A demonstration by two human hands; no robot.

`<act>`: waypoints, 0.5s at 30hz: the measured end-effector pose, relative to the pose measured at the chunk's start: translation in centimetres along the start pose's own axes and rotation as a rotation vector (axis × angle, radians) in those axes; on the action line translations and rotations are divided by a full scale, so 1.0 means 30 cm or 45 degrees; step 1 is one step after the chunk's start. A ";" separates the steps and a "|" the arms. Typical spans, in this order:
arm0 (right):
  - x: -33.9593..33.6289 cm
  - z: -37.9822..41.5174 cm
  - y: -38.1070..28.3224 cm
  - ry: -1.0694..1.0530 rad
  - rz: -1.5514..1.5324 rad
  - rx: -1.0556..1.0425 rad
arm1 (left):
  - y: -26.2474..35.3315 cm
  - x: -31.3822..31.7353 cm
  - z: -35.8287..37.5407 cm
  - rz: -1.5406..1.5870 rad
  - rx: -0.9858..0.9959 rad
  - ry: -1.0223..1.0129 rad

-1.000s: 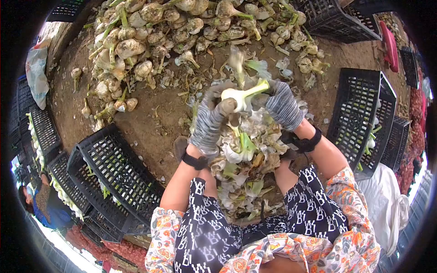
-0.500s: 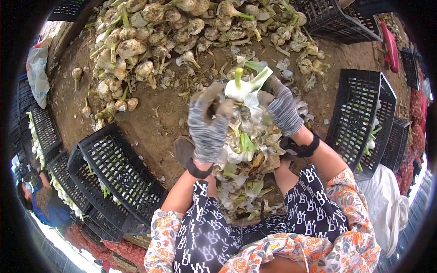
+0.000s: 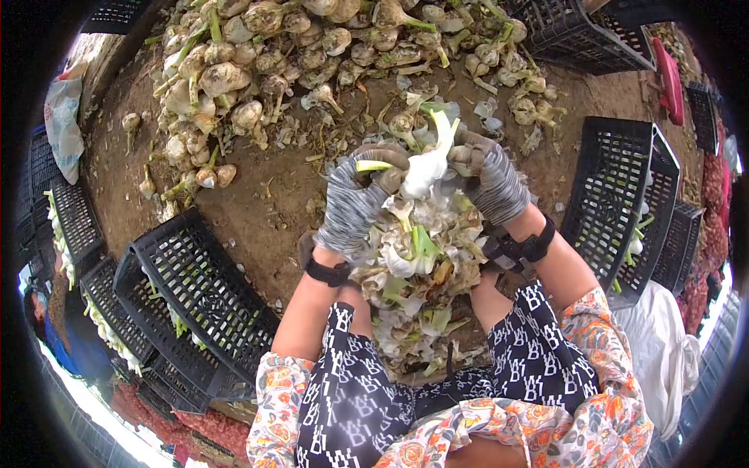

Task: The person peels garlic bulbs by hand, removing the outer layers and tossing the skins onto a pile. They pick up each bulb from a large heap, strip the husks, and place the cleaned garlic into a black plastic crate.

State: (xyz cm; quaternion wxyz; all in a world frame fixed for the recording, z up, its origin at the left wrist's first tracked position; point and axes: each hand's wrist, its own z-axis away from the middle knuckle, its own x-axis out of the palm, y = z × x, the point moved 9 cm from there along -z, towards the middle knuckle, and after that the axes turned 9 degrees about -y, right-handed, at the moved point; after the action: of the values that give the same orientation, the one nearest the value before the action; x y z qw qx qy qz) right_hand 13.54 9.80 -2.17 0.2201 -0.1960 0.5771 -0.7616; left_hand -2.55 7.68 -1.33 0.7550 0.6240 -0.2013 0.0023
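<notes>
A white garlic bulb [image 3: 424, 173] with a short green and white stem is between my two gloved hands. My left hand [image 3: 365, 187], in a grey glove, has its fingers curled around a pale green stem piece [image 3: 374, 165] at the bulb's left side. My right hand [image 3: 488, 175], gloved too, has bent fingers against the bulb's stem side. Below the hands lies a heap of white and brown peeled skins [image 3: 421, 288] between the legs.
Unpeeled garlic [image 3: 257, 78] is piled at the top. Black crates stand at the left [image 3: 203, 288], the right [image 3: 616, 195] and the upper right [image 3: 577, 35]. A white sack [image 3: 659, 351] lies at the lower right; a person [image 3: 74, 331] is at the far left.
My left hand has moved right and closed around a green piece. The bulb has turned and shifted slightly down, its stem more upright. My right hand has come a little lower.
</notes>
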 end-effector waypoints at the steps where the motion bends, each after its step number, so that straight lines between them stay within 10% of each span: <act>1: -0.007 0.010 -0.014 -0.032 0.448 -0.322 | 0.006 0.005 -0.003 0.012 0.024 -0.067; 7: 0.111 0.071 0.253 -0.155 -1.553 0.665 | -0.074 0.011 -0.014 0.713 -0.021 -0.213; 12: 0.032 0.136 0.004 -0.157 0.058 -0.194 | -0.187 0.027 0.008 1.317 -0.225 -0.081; 15: 0.017 0.167 0.020 -0.145 -1.016 0.436 | -0.191 0.089 0.030 1.458 -0.320 -0.002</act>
State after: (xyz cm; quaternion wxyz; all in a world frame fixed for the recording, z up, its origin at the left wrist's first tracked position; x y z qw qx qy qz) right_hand 15.95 5.39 -1.43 -0.0305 -0.4060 0.3085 -0.8597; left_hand 1.08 4.92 -5.77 0.7017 0.3214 -0.5056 0.3857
